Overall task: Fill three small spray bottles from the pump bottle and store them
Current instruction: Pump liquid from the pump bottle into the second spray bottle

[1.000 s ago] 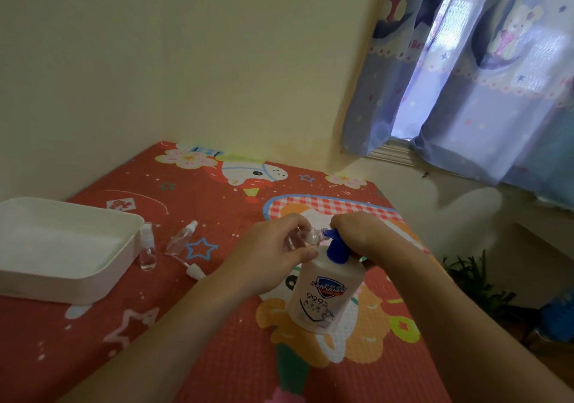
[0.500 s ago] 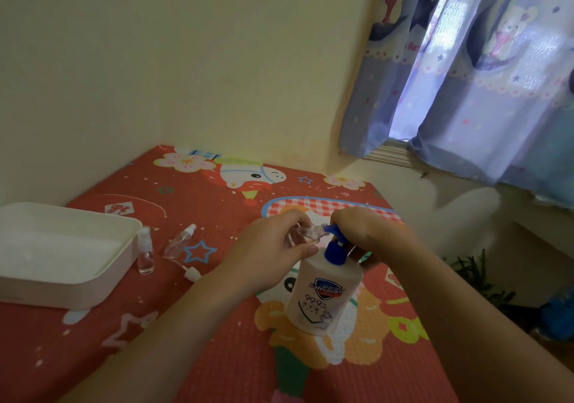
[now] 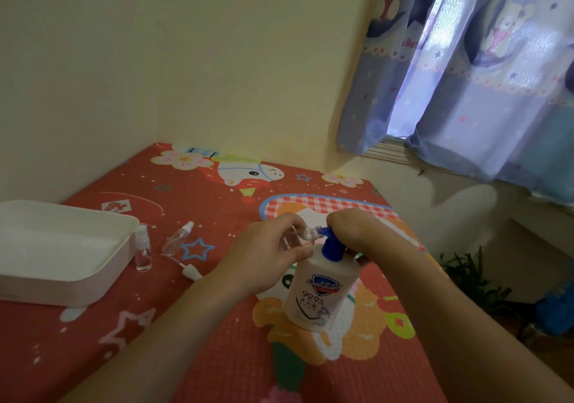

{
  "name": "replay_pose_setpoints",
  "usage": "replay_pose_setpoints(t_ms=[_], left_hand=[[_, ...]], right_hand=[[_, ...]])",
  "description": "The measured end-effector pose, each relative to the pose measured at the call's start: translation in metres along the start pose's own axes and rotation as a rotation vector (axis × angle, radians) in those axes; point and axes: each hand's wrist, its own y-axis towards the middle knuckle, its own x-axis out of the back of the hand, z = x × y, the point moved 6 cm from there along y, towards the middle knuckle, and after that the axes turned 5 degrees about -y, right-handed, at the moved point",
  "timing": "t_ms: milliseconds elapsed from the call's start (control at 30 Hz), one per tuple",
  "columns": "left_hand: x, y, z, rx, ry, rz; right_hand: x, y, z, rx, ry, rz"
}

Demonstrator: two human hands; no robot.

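At the near right of the mat (image 3: 217,356), the left hand (image 3: 267,256) pinches a small clear spray bottle (image 3: 309,233) against the Safeguard pump bottle (image 3: 321,291) spout; the right hand (image 3: 357,232) curls over the pump. The little bottle looks light and slippery, best held by its body.

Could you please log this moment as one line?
step: filling | left hand: holds small bottle at spout | right hand: on pump bottle | two bottles beside tray

The right hand (image 3: 351,228) hides the pump head, and the white tray (image 3: 102,266) runs off the left edge.
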Motion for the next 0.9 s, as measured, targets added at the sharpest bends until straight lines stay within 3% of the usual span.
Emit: replay_pose_setpoints(t_ms=[200,367,600,900], left_hand=[[0.004,0.002,-0.009,-0.020,-0.009,0.017],[0.009,0.004,-0.013,-0.045,0.005,-0.004],[0.005,0.002,-0.008,-0.030,-0.016,-0.031],[-0.001,-0.001,0.000,0.007,-0.002,-0.032]], right_hand=[[0.006,-0.006,-0.013,-0.114,0.302,0.053],[0.007,-0.004,-0.012,-0.105,0.303,0.080],[0.011,-0.005,0.007,0.071,-0.035,-0.019],[0.005,0.001,0.009,0.148,-0.387,-0.056]])
